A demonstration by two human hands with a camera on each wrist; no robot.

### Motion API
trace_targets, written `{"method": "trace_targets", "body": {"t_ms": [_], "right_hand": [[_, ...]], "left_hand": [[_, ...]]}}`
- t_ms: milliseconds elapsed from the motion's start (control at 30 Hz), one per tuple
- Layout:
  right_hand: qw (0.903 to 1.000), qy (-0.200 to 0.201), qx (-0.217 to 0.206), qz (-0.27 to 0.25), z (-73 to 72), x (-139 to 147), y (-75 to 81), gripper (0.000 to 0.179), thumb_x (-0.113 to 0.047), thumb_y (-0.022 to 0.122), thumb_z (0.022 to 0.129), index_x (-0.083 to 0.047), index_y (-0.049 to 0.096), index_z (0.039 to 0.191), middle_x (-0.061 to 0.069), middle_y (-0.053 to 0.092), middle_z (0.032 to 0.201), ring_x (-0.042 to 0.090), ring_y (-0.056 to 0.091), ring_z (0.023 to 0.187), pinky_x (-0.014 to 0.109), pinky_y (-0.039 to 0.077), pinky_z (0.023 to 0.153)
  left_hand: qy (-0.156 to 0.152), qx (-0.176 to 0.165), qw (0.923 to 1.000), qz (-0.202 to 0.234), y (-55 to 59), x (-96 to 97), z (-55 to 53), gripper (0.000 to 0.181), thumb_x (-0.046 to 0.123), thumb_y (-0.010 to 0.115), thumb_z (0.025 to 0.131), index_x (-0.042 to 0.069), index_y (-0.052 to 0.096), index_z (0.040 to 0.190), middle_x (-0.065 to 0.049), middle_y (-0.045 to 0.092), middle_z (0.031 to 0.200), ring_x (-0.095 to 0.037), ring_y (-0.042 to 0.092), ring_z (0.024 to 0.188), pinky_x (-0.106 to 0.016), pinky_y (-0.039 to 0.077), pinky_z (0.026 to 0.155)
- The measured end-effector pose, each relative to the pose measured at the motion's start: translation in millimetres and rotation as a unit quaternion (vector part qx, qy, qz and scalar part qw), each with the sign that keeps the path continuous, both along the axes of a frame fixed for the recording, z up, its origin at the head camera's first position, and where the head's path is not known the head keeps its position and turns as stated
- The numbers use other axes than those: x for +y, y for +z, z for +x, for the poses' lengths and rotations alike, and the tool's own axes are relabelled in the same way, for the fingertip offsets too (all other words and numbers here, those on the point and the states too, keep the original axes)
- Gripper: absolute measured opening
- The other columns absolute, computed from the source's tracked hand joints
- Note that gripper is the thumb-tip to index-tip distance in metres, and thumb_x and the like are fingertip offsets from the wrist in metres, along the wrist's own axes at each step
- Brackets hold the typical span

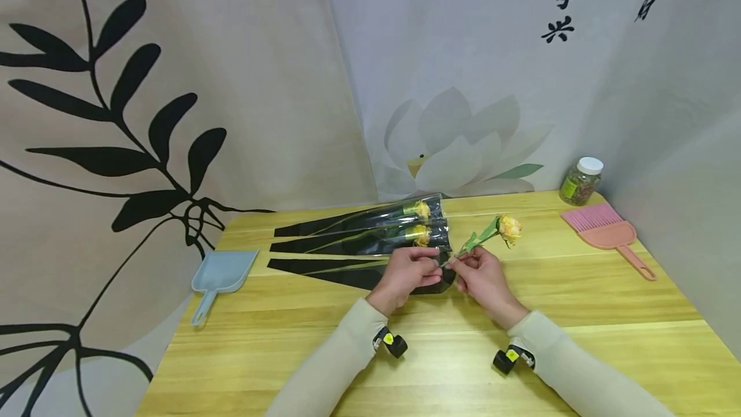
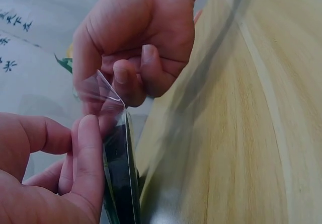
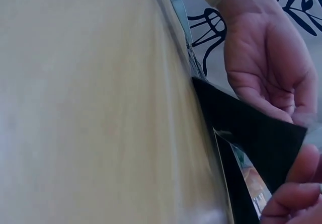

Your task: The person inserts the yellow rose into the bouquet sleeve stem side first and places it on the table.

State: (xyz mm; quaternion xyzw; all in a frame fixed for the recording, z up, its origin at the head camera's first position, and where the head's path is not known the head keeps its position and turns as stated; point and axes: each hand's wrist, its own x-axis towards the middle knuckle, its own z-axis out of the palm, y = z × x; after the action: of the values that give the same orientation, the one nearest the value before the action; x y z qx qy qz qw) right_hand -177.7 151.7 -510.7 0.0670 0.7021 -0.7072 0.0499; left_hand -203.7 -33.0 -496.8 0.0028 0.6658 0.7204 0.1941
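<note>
In the head view, a yellow rose (image 1: 509, 229) with green leaves slants up to the right, its stem running down between my hands. My right hand (image 1: 485, 280) pinches the stem low down. Opposite it, my left hand (image 1: 405, 275) grips the mouth of the nearest black-and-clear flower sleeve (image 1: 336, 269), which lies on the table. The sleeve's clear film (image 2: 103, 89) stands up between both hands in the left wrist view. A black corner of the sleeve (image 3: 251, 126) appears beside my fingers in the right wrist view. The stem's lower end is hidden.
Two more sleeves, each with a yellow rose (image 1: 421, 235) inside, lie behind the nearest one. A blue dustpan (image 1: 222, 272) is at the left edge. A pink brush (image 1: 608, 233) and a white-lidded jar (image 1: 581, 182) stand at the right. A printed cloth hangs behind the table.
</note>
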Motion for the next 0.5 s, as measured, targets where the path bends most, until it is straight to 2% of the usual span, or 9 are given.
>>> {"method": "trace_targets", "body": {"t_ms": [167, 333, 433, 500], "right_hand": [[1.0, 0.004, 0.003, 0.007, 1.2, -4.3, -0.2, 0.025, -0.016, 0.069, 0.103, -0.001, 0.051, 0.112, 0.0, 0.06, 0.071, 0.011, 0.053, 0.05, 0.023, 0.038, 0.043], [0.9999, 0.011, 0.011, 0.006, 1.5, -4.4, 0.2, 0.026, -0.016, 0.069, 0.104, 0.0, 0.052, 0.114, 0.0, 0.064, 0.071, 0.01, 0.053, 0.049, 0.023, 0.038, 0.042], [0.9997, 0.018, 0.013, 0.007, 1.7, -2.2, 0.5, 0.027, -0.017, 0.064, 0.107, 0.0, 0.049, 0.121, 0.0, 0.074, 0.079, 0.01, 0.055, 0.049, 0.022, 0.037, 0.042], [0.9995, 0.026, 0.016, 0.007, 1.8, 0.0, 0.7, 0.028, -0.019, 0.058, 0.11, 0.0, 0.046, 0.127, 0.004, 0.08, 0.092, 0.011, 0.057, 0.05, 0.022, 0.038, 0.043]], "left_hand": [[0.001, 0.0, 1.0, 0.003, 0.3, -0.3, 0.0, 0.033, 0.001, 0.064, 0.098, 0.003, 0.074, 0.129, -0.015, 0.074, 0.11, -0.013, 0.075, 0.083, -0.028, 0.066, 0.08], [0.007, -0.002, 1.0, 0.003, -1.1, -1.3, -0.9, 0.032, 0.001, 0.064, 0.098, 0.003, 0.074, 0.128, -0.014, 0.074, 0.11, -0.014, 0.076, 0.084, -0.028, 0.066, 0.079], [0.013, 0.0, 0.9999, 0.004, -1.8, -1.8, -1.7, 0.032, 0.001, 0.065, 0.097, 0.002, 0.075, 0.127, -0.015, 0.074, 0.108, -0.014, 0.076, 0.082, -0.028, 0.066, 0.078], [0.018, 0.001, 0.9998, 0.005, -2.3, -2.3, -2.5, 0.031, 0.0, 0.066, 0.097, 0.001, 0.075, 0.126, -0.015, 0.074, 0.107, -0.014, 0.076, 0.08, -0.027, 0.066, 0.077]]}}
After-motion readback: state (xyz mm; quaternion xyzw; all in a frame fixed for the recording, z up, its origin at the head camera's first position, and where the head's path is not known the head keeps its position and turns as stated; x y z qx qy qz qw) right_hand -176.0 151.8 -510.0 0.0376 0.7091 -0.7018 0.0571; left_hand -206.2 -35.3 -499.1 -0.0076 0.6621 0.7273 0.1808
